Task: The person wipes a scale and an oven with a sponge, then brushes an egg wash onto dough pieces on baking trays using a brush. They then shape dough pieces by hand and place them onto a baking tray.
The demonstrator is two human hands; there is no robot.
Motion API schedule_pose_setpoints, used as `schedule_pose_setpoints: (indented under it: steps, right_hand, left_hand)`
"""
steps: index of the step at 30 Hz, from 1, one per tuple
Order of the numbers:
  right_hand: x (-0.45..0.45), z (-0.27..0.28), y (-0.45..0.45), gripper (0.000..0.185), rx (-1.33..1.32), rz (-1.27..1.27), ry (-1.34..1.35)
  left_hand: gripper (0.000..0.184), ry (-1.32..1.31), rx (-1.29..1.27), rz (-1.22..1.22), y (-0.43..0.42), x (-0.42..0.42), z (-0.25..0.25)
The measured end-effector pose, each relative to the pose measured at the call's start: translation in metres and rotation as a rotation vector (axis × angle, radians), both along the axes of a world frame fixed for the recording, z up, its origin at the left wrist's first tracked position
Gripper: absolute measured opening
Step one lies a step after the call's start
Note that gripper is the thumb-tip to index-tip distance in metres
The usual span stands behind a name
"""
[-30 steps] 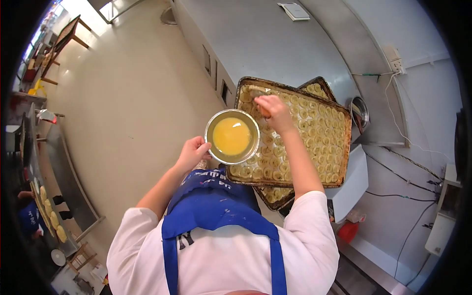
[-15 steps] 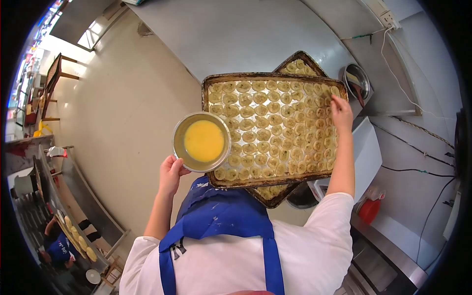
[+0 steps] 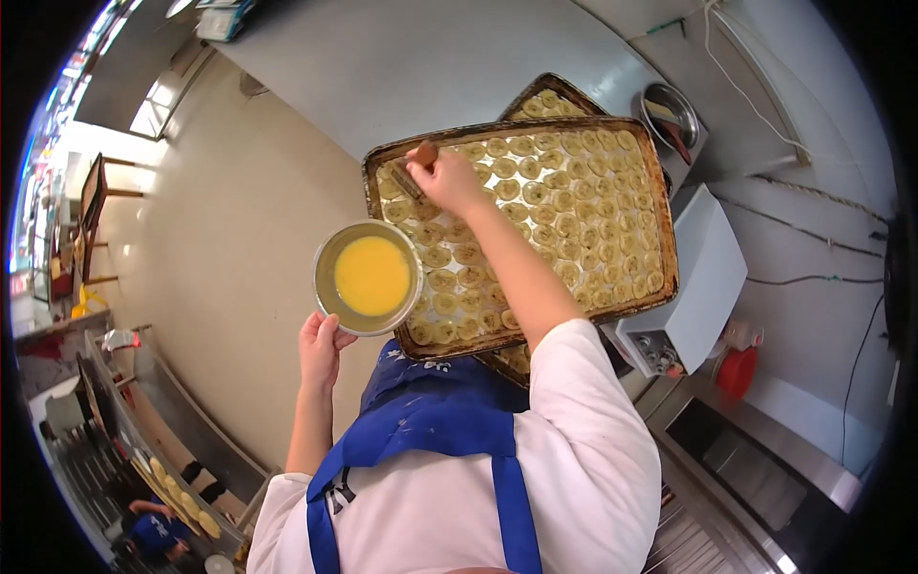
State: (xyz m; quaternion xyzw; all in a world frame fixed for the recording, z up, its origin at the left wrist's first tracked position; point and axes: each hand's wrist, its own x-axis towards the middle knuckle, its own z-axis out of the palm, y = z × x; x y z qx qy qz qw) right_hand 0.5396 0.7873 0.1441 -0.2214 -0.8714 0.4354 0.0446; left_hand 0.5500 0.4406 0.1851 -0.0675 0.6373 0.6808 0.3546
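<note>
My left hand grips the near-left rim of a round metal bowl with yellow liquid in it. The bowl is held level at the left side of a dark-edged baking tray. Rows of small round dough pieces with dark flecks cover this tray. Over its far-left corner, my right hand is closed around a pastry brush with a wooden handle. The bristles are down at the dough pieces there. My right forearm hides part of the rows.
A second filled tray lies crosswise beneath the first. Behind it is a grey metal counter. At right stand a metal pot, a white box-shaped unit and a red container. Another person is at the lower left.
My right hand has swept from the tray's right edge to its far-left corner, and the brush now shows clearly. The bowl has shifted slightly left within the view.
</note>
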Motion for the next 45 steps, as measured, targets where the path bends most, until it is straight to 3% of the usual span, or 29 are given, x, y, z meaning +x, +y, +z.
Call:
schedule_pose_setpoints:
  steps: [1,5,7,10,13,16,17,21,24,26,27,30,31,35,38,42,44,45]
  right_hand:
    - [0.001,-0.002,0.01,0.032,-0.112,-0.038,0.01]
    - [0.065,0.005,0.114,0.034,0.112,-0.407,0.079]
    - [0.104,0.015,0.165,0.041,0.305,-0.561,0.034]
    - [0.161,-0.006,0.238,0.031,0.779,-0.666,0.186]
    - [0.188,0.002,0.248,0.02,0.818,-0.641,0.107]
    - [0.208,-0.006,0.231,0.034,0.847,-0.463,0.056]
    - [0.215,-0.007,0.218,0.046,0.834,-0.441,0.055]
    - [0.224,-0.012,0.167,0.054,0.879,-0.339,-0.035]
    - [0.202,-0.007,0.109,0.043,0.86,-0.177,0.01]
    - [0.181,0.031,0.056,0.028,0.613,-0.215,-0.098]
    - [0.176,0.035,0.04,0.021,0.636,-0.253,0.138]
    - [0.162,0.092,-0.031,0.021,0.227,-0.432,0.399]
    - [0.156,0.105,-0.05,0.02,0.195,-0.383,0.577]
    - [0.155,0.102,-0.09,0.022,0.283,-0.251,0.392]
    - [0.172,0.115,-0.094,0.022,0.328,-0.339,0.347]
    - [0.201,0.121,-0.081,0.02,0.047,-0.503,0.543]
    - [0.221,0.109,-0.057,0.021,0.143,-0.367,0.288]
    - [0.227,0.106,-0.048,0.02,0.128,-0.385,0.393]
  left_hand:
    - [0.011,0.002,-0.004,0.0,0.001,0.0,0.002]
    - [0.011,-0.01,0.019,-0.002,0.003,0.0,0.004]
    - [0.009,-0.029,0.02,-0.019,0.002,0.001,0.001]
    - [0.009,-0.043,0.025,-0.042,0.003,0.002,0.0]
    - [0.01,-0.048,0.014,-0.052,0.013,-0.001,0.005]
    - [0.011,-0.041,-0.008,-0.082,0.021,-0.007,0.005]
    - [0.011,-0.037,-0.011,-0.095,0.023,-0.008,0.004]
    - [0.01,-0.036,0.009,-0.138,0.031,-0.013,0.005]
    - [0.01,-0.035,-0.001,-0.178,0.042,-0.014,0.014]
    - [0.01,-0.03,-0.011,-0.239,0.044,-0.02,0.01]
    - [0.011,-0.039,-0.002,-0.269,0.046,-0.023,0.01]
    - [0.012,0.023,-0.015,-0.392,0.052,-0.032,-0.005]
    - [0.013,0.019,-0.005,-0.421,0.055,-0.033,-0.008]
    - [0.013,-0.017,0.064,-0.512,0.075,-0.028,-0.019]
    - [0.013,-0.067,0.11,-0.538,0.091,-0.01,-0.014]
    - [0.012,-0.089,0.107,-0.547,0.114,0.018,-0.021]
    - [0.013,-0.084,0.118,-0.56,0.131,0.034,-0.034]
    - [0.013,-0.07,0.129,-0.563,0.14,0.042,-0.037]
